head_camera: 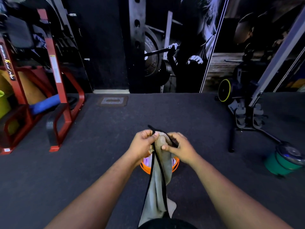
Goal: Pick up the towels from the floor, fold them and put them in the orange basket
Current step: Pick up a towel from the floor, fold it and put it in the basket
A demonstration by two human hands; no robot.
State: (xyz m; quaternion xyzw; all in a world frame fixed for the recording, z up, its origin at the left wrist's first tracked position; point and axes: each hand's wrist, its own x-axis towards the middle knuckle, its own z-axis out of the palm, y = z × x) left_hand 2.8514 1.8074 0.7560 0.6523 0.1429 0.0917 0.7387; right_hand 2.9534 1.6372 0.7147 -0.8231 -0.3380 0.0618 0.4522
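I see the grey towel point(159, 179) with black edging hanging over the orange basket point(145, 168), which sits mid-floor point(99, 146). My left hand point(142, 144) and right hand point(179, 147) each pinch its top, close together. A green bucket point(280, 164) stands near the floor's right edge.

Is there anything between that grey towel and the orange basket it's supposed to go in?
Nothing visible. Both hands, left hand and right hand, hold the grey towel directly above the orange basket, and it hangs down across the basket's opening, not yet folded.
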